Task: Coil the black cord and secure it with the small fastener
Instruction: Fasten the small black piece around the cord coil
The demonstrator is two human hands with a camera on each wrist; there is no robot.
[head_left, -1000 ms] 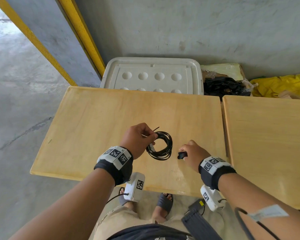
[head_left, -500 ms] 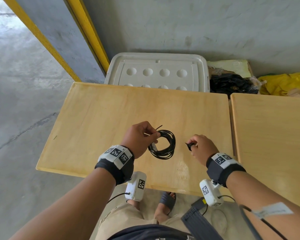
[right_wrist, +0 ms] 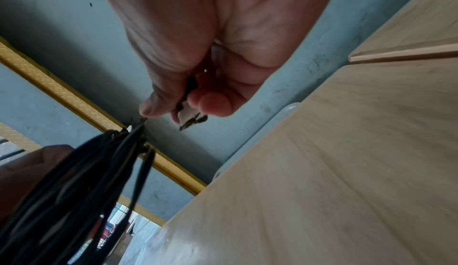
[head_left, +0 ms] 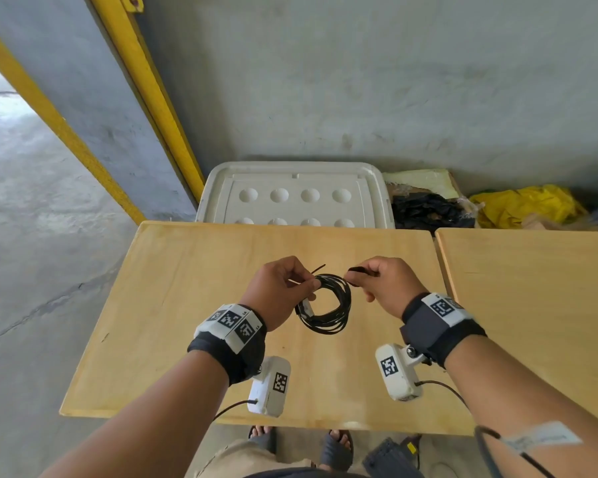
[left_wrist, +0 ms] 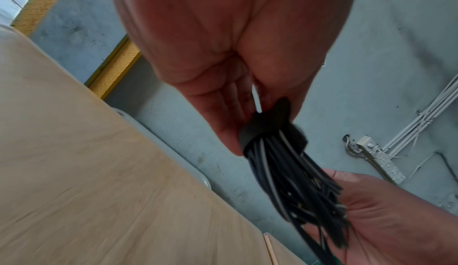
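Note:
The black cord is wound into a small round coil, held just above the wooden table. My left hand pinches the coil at its upper left, and a loose cord end pokes up past the fingers. In the left wrist view the bundled strands fan out from the fingertips, where a black band-like piece sits round them. My right hand pinches the small dark fastener beside the coil's upper right. The right wrist view shows the fastener between thumb and finger, close to the cord.
A second wooden table stands to the right across a narrow gap. Behind the tables lie a white plastic lid, a black bag and a yellow bag against the grey wall. A yellow-edged frame rises at the left.
My right hand has lifted off the table with the fastener and moved up and left to the coil's upper right. The left hand has kept its hold on the coil.

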